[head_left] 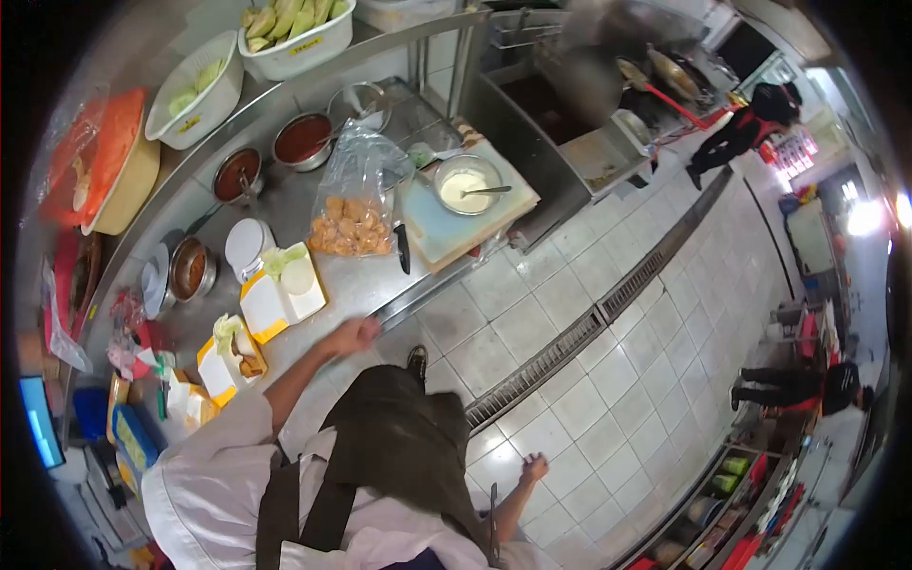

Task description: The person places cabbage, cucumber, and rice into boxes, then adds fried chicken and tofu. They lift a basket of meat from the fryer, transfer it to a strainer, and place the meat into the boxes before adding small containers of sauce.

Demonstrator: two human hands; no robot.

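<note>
My left hand [356, 336] hangs just off the counter's front edge, smeared by motion, its fingers not distinct. Nearest it is an open yellow-and-white takeaway box [283, 293] with lettuce and a pale round item. A second box [231, 359] holds lettuce and a browned piece of food. Low over the tiled floor, my right hand [535, 466] has its fingers curled; anything inside is hidden. A thin dark object [493, 521] shows beside that forearm. Farther along the counter are a clear bag of orange-brown pieces [351, 226], a black-handled knife [403, 249] and a cutting board [432, 233].
A bowl of creamy sauce [467, 184] with a spoon stands on the board. Red sauce pots [302, 142] line the counter back, below baskets of cut vegetables [294, 38]. A floor drain [579, 332] crosses the tiles. Two other people [750, 123] stand across the room.
</note>
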